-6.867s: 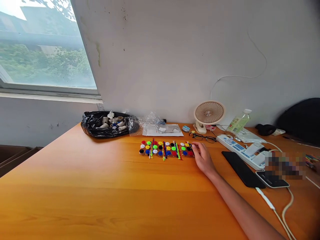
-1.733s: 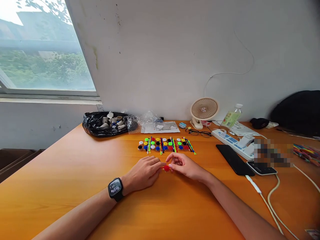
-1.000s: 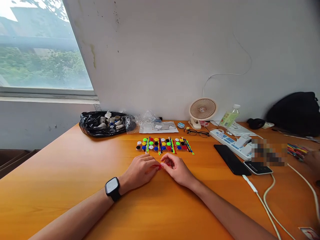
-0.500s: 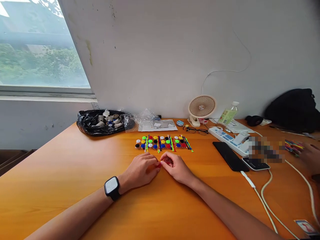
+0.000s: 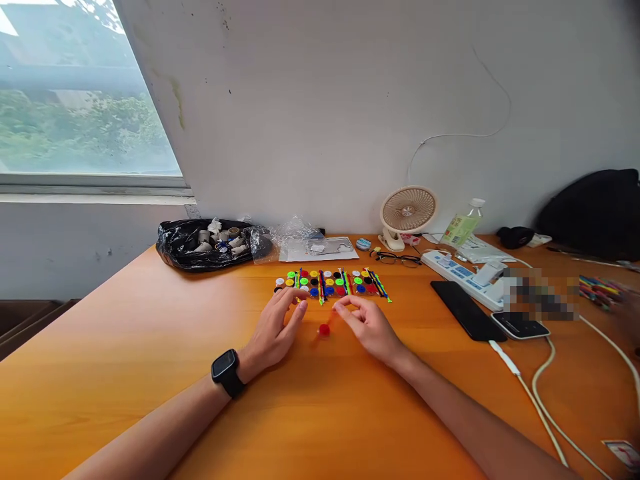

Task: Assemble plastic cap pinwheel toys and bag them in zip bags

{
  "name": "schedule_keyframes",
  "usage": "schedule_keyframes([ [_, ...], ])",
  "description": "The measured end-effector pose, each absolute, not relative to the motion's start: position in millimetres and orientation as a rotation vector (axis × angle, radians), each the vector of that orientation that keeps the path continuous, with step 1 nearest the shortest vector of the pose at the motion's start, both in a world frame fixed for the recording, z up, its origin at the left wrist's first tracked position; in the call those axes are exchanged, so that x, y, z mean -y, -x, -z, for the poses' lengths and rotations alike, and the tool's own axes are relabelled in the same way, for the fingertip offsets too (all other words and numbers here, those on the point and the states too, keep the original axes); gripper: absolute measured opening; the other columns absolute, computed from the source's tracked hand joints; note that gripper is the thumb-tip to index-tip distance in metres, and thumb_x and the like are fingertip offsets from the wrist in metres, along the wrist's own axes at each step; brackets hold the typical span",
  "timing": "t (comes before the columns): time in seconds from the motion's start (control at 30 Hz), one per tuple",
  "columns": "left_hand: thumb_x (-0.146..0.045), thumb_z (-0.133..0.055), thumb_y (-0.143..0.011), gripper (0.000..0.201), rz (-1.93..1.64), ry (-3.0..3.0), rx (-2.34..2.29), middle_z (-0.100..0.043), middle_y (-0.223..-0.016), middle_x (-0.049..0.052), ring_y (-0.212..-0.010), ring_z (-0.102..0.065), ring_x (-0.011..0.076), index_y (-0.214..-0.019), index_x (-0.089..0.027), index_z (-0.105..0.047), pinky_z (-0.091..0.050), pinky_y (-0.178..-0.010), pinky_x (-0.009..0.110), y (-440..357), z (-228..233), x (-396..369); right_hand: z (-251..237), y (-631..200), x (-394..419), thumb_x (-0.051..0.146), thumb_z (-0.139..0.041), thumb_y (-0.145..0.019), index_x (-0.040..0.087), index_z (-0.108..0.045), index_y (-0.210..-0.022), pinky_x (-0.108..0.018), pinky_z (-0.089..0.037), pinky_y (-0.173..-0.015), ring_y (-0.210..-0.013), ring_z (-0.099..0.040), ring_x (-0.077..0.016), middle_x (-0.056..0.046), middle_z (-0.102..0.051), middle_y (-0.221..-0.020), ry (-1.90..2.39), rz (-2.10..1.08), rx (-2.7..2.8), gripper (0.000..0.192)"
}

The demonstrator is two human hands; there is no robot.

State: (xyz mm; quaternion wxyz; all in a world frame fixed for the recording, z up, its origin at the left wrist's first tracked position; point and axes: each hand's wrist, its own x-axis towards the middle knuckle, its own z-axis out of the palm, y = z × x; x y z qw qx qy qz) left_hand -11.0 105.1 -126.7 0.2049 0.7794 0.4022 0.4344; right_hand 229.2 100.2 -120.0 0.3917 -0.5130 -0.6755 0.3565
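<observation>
Between my hands is a small red disc [image 5: 324,330] with a pale bit at its left edge and faint blurred streaks around it; I cannot tell if it rests on the table. My left hand [image 5: 280,323], with a black watch [image 5: 227,370] on its wrist, is open to the left of the disc, thumb and fingers apart. To the right, my right hand [image 5: 367,327] has loosely curved fingers, parted from the disc and holding nothing visible. Just beyond both hands lie rows of coloured discs [image 5: 360,281] with bundles of thin coloured strips [image 5: 321,288] between them.
A black plastic bag [image 5: 175,250] of odds and ends lies at the back left. Along the wall stand a fan [image 5: 409,212] and a bottle [image 5: 463,223], near glasses [image 5: 397,259]. A phone [image 5: 467,310], power strip [image 5: 460,277] and cables lie right, beside another person's blurred hand [image 5: 627,320].
My hands have moved apart from their pinch together. The red piece that was between their fingertips is now free of both hands. The view has shifted slightly.
</observation>
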Motion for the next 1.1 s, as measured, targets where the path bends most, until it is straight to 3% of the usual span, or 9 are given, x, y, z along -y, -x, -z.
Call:
schedule_keyframes([
  [0.1,-0.036,-0.042,-0.112,0.024,-1.232,-2.118,-1.145,-0.068,-0.12,0.008,-0.112,-0.061,0.024,-0.12,-0.025,-0.062,-0.049,-0.102,0.041,12,128,-108,118,-234,-105,0.069,-0.057,-0.095,0.022,-0.064,-0.086,-0.029,-0.01,-0.046,-0.044,-0.015,-0.0098,0.009,-0.023,-0.05,1.256,-1.013,1.518,0.049],
  [0.4,-0.026,-0.056,-0.103,0.011,-1.316,-2.218,-1.306,-0.068,-0.108,0.006,-0.101,-0.061,0.024,-0.111,-0.024,-0.063,-0.049,-0.09,0.038,30,130,-132,122,-242,-116,0.074,-0.06,-0.09,0.022,-0.061,-0.087,-0.028,-0.023,-0.047,-0.046,-0.033,-0.0121,0.008,-0.035,-0.052,1.228,-0.961,1.522,0.053],
  [0.73,-0.024,-0.052,-0.101,0.016,-1.296,-2.211,-1.52,-0.07,-0.114,0.007,-0.108,-0.062,0.0272,-0.11,-0.023,-0.065,-0.051,-0.089,0.041,62,141,-164,130,-242,-116,0.066,-0.059,-0.095,0.021,-0.062,-0.087,-0.028,-0.029,-0.049,-0.051,-0.041,-0.0127,0.005,-0.043,-0.062,1.218,-0.915,1.611,0.045],
  [1.1,-0.039,-0.042,-0.109,0.036,-1.073,-2.324,-1.425,-0.069,-0.134,0.009,-0.125,-0.059,0.0289,-0.127,-0.023,-0.069,-0.045,-0.109,0.047,60,146,-164,129,-241,-113,0.058,-0.058,-0.099,0.023,-0.062,-0.094,-0.028,-0.034,-0.052,-0.052,-0.041,-0.014,0.006,-0.041,-0.059,1.192,-0.875,1.674,0.036],
])
